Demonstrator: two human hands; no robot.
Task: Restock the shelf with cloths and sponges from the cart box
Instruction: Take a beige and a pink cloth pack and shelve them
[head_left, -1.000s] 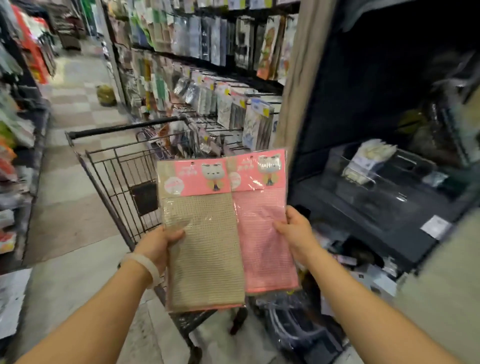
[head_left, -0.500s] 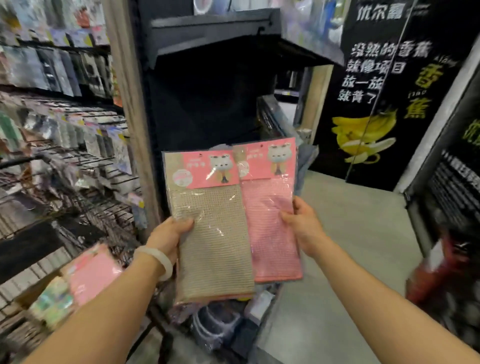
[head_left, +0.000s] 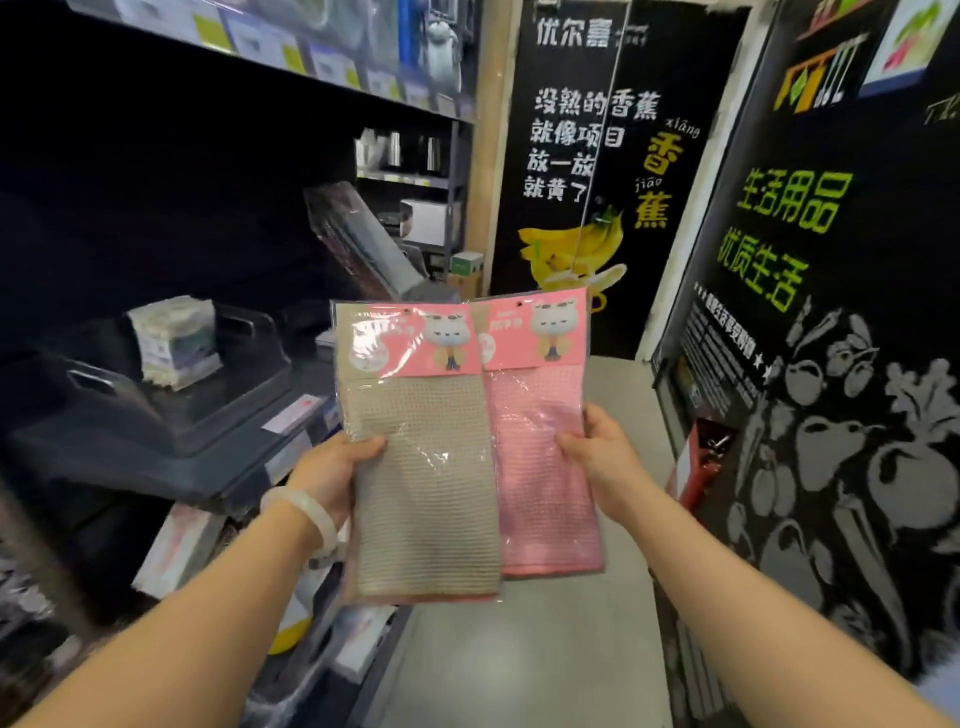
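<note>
Dark store shelf (head_left: 156, 457) at left, left hand (head_left: 332, 470) gripping beige packaged waffle cloth (head_left: 421, 467), right hand (head_left: 597, 457) gripping overlapped pink packaged cloth (head_left: 540, 457)

arms: two, bare to frame edge, no sleeves | left wrist: smooth pale bangle (head_left: 311, 514), rounded, plain | right wrist: bare | left hand (head_left: 332, 467): no rings or glove seen | right hand (head_left: 597, 457): no rings or glove seen
</note>
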